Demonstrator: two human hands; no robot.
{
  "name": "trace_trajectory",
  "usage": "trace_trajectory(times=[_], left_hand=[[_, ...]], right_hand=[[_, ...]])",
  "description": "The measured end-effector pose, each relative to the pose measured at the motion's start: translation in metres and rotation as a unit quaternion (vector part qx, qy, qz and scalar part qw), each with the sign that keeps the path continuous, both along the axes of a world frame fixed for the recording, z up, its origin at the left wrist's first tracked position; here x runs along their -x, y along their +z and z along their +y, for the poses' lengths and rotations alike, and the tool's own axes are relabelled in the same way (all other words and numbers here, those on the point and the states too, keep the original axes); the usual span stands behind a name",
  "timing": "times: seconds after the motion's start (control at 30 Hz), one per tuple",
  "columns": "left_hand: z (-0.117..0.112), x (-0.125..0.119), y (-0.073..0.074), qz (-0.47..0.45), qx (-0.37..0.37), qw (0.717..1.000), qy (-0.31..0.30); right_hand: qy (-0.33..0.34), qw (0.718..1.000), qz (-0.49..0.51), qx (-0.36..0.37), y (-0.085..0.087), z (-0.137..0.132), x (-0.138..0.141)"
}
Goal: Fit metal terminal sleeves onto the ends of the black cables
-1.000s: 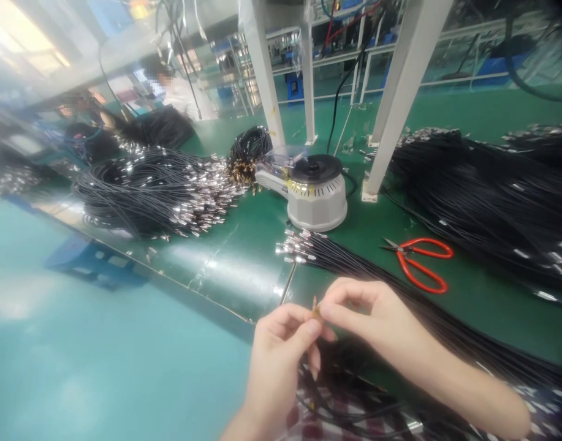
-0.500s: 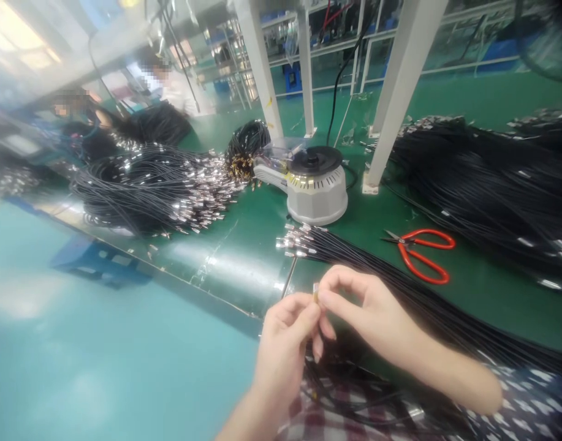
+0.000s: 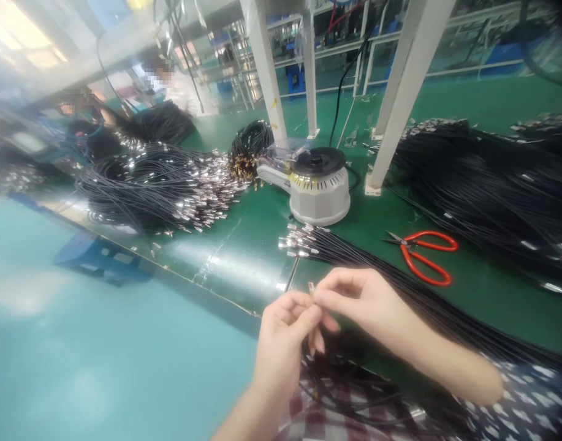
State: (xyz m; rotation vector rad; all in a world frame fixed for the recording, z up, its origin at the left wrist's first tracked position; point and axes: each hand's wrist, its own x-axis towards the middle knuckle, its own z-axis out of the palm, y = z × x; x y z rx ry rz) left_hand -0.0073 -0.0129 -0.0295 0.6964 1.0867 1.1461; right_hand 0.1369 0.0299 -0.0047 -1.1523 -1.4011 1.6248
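Note:
Both hands meet above the table's near edge, fingertips pinching around a small metallic cable end [image 3: 311, 288]. My left hand [image 3: 285, 324] is closed, thumb against forefinger, just below that tip. Thumb and forefinger of my right hand [image 3: 349, 294] press on the tip from the right. Most of the piece is hidden by the fingers. Beneath the hands, loose black cables [image 3: 349, 392] lie over a checked cloth on the lap. Just beyond them a bundle of black cables [image 3: 368, 260] with silvery ends stretches across the green table [image 3: 244, 257].
Red-handled scissors [image 3: 428, 257] lie right of the bundle. A white round tape dispenser [image 3: 320, 202] stands behind it, near white posts [image 3: 407, 98]. Coiled cables [image 3: 138, 190] are heaped on the left, more cables [image 3: 492, 184] on the right. Two people sit at the far left.
The camera view has shifted slightly. My fingers have moved a little on the metallic tip, which now leans to the left; both hands keep pinching it.

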Motion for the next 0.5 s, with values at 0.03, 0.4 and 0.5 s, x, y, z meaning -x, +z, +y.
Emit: trace_trajectory(times=[0.03,0.4,0.5], left_hand=[[0.001,0.001,-0.001,0.001,-0.003,1.0,-0.005],[0.009,0.009,-0.012,-0.081,0.025,0.994,-0.063],[0.009,0.008,-0.013,-0.088,0.026,0.993,-0.073]], right_hand=[[0.013,0.999,0.017,0.027,-0.002,0.003,0.0],[0.09,0.99,0.069,0.08,-0.009,0.022,-0.002],[0.051,0.996,0.045,0.057,-0.007,0.023,-0.003]])
